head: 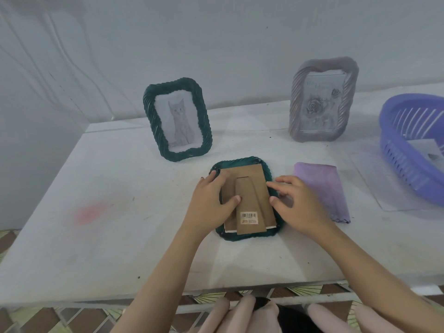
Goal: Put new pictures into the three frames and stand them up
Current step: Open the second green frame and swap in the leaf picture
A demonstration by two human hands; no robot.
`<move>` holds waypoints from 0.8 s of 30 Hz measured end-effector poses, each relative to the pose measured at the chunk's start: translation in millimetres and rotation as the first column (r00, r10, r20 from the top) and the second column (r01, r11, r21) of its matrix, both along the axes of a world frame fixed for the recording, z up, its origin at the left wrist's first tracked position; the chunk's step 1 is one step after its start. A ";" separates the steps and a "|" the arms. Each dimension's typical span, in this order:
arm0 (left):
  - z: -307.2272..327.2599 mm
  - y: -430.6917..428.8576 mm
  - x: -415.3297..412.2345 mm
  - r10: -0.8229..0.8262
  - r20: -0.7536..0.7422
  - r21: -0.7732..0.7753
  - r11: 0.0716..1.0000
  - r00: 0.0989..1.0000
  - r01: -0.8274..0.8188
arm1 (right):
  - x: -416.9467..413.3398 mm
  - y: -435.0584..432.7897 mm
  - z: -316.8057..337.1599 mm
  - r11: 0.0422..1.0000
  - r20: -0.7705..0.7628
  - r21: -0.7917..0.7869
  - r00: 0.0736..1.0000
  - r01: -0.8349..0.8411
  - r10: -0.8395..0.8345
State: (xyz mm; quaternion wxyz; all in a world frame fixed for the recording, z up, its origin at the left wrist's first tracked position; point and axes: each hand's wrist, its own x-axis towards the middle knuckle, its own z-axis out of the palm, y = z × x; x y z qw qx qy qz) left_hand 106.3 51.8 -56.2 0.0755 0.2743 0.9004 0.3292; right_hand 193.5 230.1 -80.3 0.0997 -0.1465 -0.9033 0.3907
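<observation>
1. Pressed flat on the cardboard backing (249, 174) are the left hand (211, 203) and right hand (298, 203), fingers extended.
2. The face-down green frame (249, 237) is laid at centre frame on the counter (120, 212).

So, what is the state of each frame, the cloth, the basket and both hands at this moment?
green cat frame, standing upright, picture in.
grey rose frame, standing upright, picture in.
second green frame, lying face down, backing board on, stand folded flat.
purple cloth, folded, lying flat.
purple basket, upright, paper inside.
left hand, pressing on the backing board.
right hand, resting on that frame's right side.
</observation>
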 end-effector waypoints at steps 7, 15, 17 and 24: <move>-1.9 -3.3 3.8 0.067 -0.029 0.017 0.998 0.997 -0.066 | -0.8 -0.4 -1.5 1.000 0.010 0.005 1.000 0.013 -0.013; -17.1 -8.5 2.2 0.077 0.089 0.123 0.989 0.993 -0.087 | -0.6 -1.6 0.1 0.999 0.023 0.032 1.000 0.011 -0.012; -17.6 -10.0 2.5 0.075 0.115 0.156 0.983 0.990 -0.093 | -0.5 -1.9 0.1 0.999 0.026 0.042 1.000 0.011 -0.012; -19.5 -12.5 1.2 0.059 0.123 0.175 0.981 0.991 -0.080 | -2.1 -3.2 -1.7 0.987 0.030 0.162 1.000 0.006 -0.011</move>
